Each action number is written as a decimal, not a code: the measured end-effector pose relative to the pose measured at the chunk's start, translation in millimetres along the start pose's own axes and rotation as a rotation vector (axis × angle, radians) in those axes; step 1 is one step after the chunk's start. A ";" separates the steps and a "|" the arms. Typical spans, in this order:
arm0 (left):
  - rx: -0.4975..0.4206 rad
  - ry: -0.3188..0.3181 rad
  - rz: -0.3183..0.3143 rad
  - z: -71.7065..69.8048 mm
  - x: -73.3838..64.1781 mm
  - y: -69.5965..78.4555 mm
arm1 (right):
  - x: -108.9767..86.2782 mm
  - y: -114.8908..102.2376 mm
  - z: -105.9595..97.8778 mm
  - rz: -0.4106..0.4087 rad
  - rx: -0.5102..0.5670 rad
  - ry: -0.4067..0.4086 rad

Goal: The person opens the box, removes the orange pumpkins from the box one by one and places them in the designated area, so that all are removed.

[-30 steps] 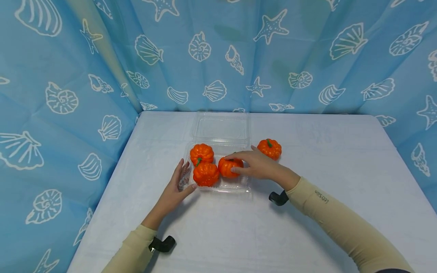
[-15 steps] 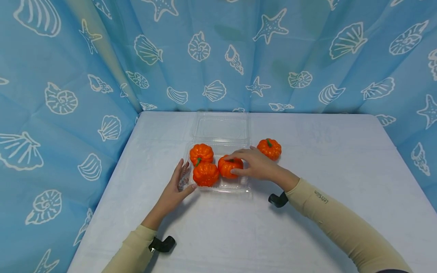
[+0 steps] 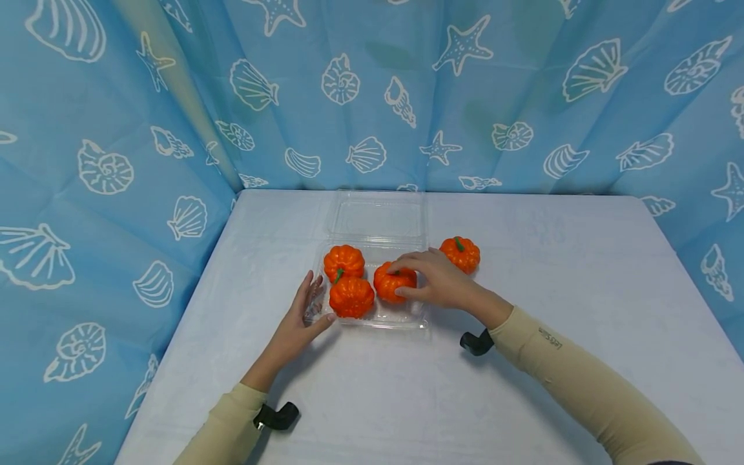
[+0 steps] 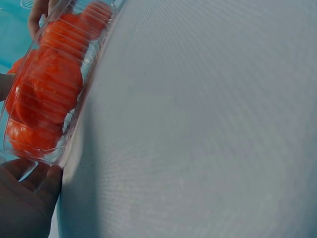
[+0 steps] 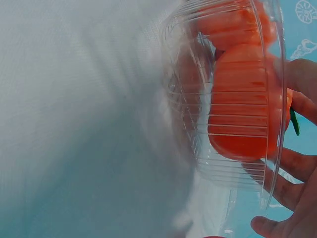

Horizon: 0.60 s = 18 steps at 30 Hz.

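Note:
A clear plastic clamshell box (image 3: 401, 318) sits on the table, its hinged lid folded back. Two orange toy pumpkins fill its left half, one behind (image 3: 344, 260) the other (image 3: 351, 298). My right hand (image 3: 438, 279) grips a third pumpkin (image 3: 391, 283) between thumb and fingers, inside the right half; the right wrist view shows this pumpkin (image 5: 240, 106) through the ribbed wall. Against the box's left side lies my left hand (image 3: 299, 323), fingers extended along the wall and thumb near the front corner. In the left wrist view, that hand's fingertips (image 4: 53, 174) meet the box's end.
Another orange pumpkin (image 3: 460, 254) with a green stem stands on the table just right of the box, behind my right hand. The transparent lid (image 3: 378, 216) lies toward the table's back edge. A blue curtain (image 3: 360, 97) with shell prints hangs behind and at the sides.
The pumpkin in my right hand has shifted very slightly back and right inside the box. My left hand and the other pumpkins have stayed in place.

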<state>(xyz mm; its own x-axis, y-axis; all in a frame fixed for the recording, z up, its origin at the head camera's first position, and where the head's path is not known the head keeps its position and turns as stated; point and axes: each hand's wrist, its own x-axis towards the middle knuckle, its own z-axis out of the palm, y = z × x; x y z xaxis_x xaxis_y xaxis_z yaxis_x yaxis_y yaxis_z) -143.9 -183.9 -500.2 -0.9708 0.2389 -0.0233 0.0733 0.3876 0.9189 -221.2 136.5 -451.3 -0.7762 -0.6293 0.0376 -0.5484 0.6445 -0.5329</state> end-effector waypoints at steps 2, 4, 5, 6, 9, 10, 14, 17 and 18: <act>0.001 0.000 -0.002 0.1 0.0 0.2 | -1.5 0.6 -1.2 0.007 0.007 0.010; 0.004 0.000 -0.003 0.2 -0.2 0.4 | -3.3 0.9 -3.0 0.017 0.020 0.020; 0.004 -0.001 -0.003 0.0 -0.2 0.5 | -4.2 0.9 -3.9 0.024 0.028 0.024; 0.001 0.000 -0.003 0.0 -0.5 1.0 | -5.3 1.0 -4.9 0.025 0.039 0.028; -0.003 0.002 0.000 -0.2 -1.2 2.5 | -8.3 1.2 -7.9 0.038 0.058 0.045; -0.005 0.003 0.003 -0.1 -1.3 3.1 | -9.1 1.3 -8.8 0.043 0.061 0.049; -0.017 0.005 0.009 -0.2 -1.9 4.9 | -12.2 1.1 -11.7 0.047 0.071 0.063; -0.020 0.003 0.008 -0.3 -1.9 5.6 | -13.7 0.7 -13.4 0.032 0.075 0.069; -0.018 0.002 0.008 -0.4 -2.0 5.7 | -13.9 0.4 -14.0 0.030 0.077 0.071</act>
<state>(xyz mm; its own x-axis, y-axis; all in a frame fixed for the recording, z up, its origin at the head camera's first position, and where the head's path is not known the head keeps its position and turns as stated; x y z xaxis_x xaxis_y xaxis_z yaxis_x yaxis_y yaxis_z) -141.7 -182.5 -494.8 -0.9707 0.2398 -0.0148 0.0771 0.3693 0.9261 -215.0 151.6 -440.1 -0.8137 -0.5759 0.0793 -0.5012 0.6259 -0.5976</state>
